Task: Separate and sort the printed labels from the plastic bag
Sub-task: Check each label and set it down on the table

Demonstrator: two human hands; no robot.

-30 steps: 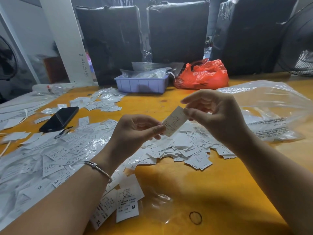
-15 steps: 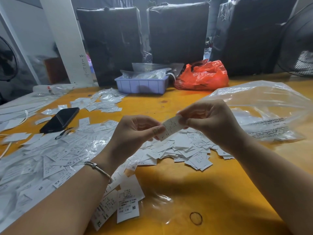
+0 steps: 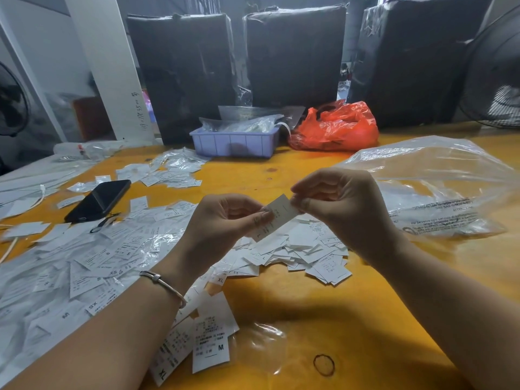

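Note:
Both hands hold one small white printed label [image 3: 277,218] above the table's middle. My left hand [image 3: 222,223] pinches its lower left part; my right hand [image 3: 337,204] pinches its upper right end. Under them lies a heap of loose white labels [image 3: 304,249]. A wide spread of labels and small clear sleeves [image 3: 73,263] covers the table's left side. Two labels marked M and XL [image 3: 209,344] lie near the front. The large clear plastic bag [image 3: 439,187], crumpled with printed text, lies at the right.
On the yellow table [image 3: 323,305] are a black phone [image 3: 98,199] at left, a lilac tray [image 3: 235,142] with bags and a red plastic bag [image 3: 337,128] at the back, a rubber band [image 3: 324,365] in front. Black wrapped blocks [image 3: 295,52] line the far edge. A fan [image 3: 498,74] stands right.
My right hand has come down and toward my left hand, lowering the label closer to the heap. Both hands keep their pinch on it.

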